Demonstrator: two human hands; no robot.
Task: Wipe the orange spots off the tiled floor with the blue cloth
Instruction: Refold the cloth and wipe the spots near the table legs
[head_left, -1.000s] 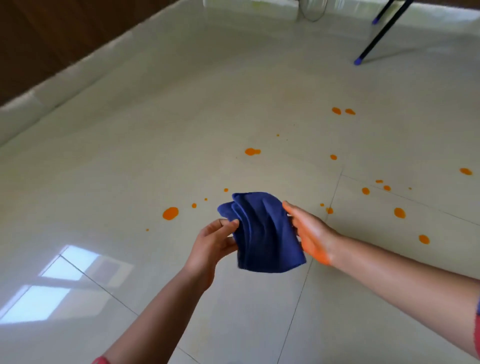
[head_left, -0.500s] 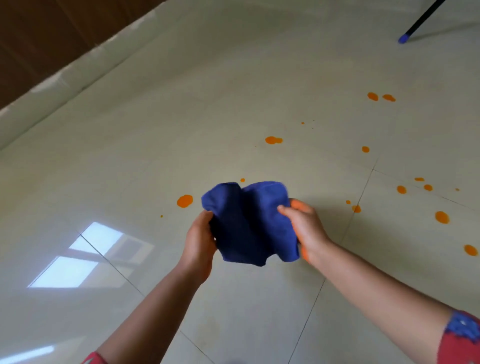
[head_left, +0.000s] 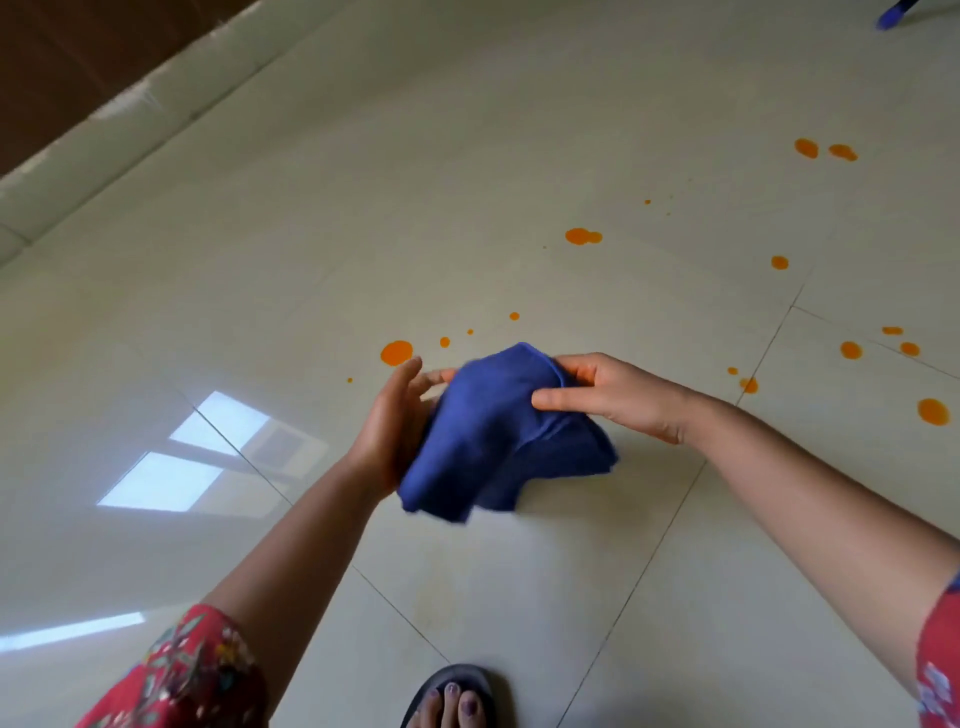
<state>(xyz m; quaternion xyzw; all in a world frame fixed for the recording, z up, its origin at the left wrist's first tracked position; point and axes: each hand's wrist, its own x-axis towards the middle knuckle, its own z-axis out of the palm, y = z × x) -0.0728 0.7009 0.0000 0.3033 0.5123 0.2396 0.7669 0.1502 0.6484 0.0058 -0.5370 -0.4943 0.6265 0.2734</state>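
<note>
I hold the blue cloth (head_left: 493, 441) bunched up in the air above the pale tiled floor (head_left: 467, 156), between both hands. My right hand (head_left: 623, 397) pinches its upper edge, thumb across the front and fingers over the top. At the cloth's left side, my left hand (head_left: 395, 415) has its fingers straight and its palm against the fabric. Orange spots dot the floor beyond the hands: a big one (head_left: 396, 353) just past my left fingertips, a double blob (head_left: 582, 236) farther off, a pair (head_left: 806, 148) at the far right, and several more (head_left: 933, 411) to the right.
My foot in a dark sandal (head_left: 452, 696) stands at the bottom edge. A pale skirting (head_left: 130, 114) under a brown wall runs along the upper left. A blue-tipped leg (head_left: 891, 15) shows at the top right. Window light reflects on the left tiles.
The view has tilted down and my foot has come into sight. My right hand has turned over and now pinches the cloth's top. My left hand's fingers have straightened against the cloth's side.
</note>
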